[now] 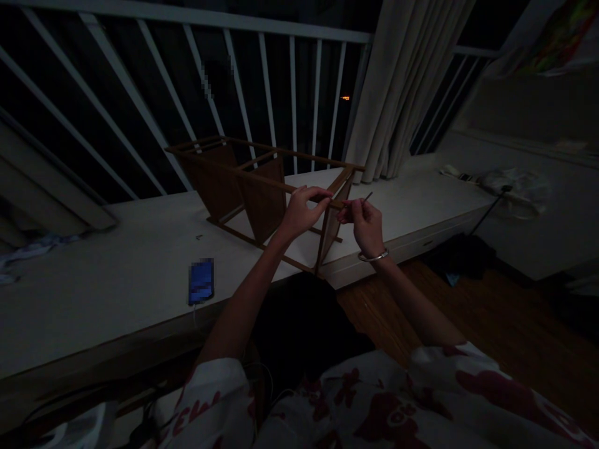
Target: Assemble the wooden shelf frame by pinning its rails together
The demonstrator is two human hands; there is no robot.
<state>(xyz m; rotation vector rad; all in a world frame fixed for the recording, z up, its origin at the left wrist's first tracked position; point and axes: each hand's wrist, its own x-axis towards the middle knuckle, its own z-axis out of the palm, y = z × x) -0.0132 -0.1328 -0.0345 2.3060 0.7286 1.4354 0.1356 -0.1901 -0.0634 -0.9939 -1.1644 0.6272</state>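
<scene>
Dim worktop point(116, 280) near its front edge carries a wooden frame point(253, 187); left hand point(302, 212) grips its rail to steady it, right hand point(365, 221) pinches a thin stick point(367, 197).

phone point(201, 280) screen blurred, unreadable

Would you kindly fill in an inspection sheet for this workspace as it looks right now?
Surface: pale ledge below a white railing, dimly lit.
Job's things: wooden rack lying tilted on the ledge; thin stick.
Clutter: lit phone; small items and a bag at far right.
Grips: left hand pinches a rack rail; right hand pinches the thin stick beside it.
Cables: one thin lead seems to run down from the phone.
Surroundings: curtain, wooden floor, dark outside.
</scene>
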